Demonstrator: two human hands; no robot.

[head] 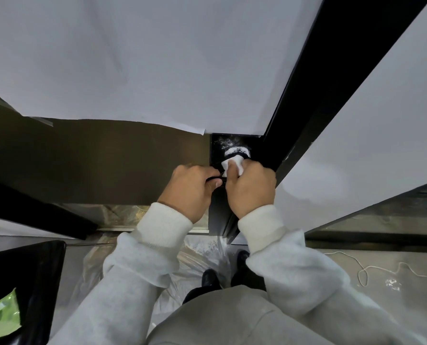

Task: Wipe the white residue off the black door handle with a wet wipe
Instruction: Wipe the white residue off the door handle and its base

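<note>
- Black door handle [216,180]: a thin dark lever on the black door edge, mostly hidden by two gripping hands.
- White residue [236,150]: powdery ring and speckles on the black plate just above.
- Wet wipe [233,165]: white, crumpled, pressed just below the residue.

I read this as an interior under renovation or masking: white paper sheets [138,63] taped over the door [108,165], clear plastic sheeting [202,247] covering the floor (loose cord [366,268] nearby).
</note>
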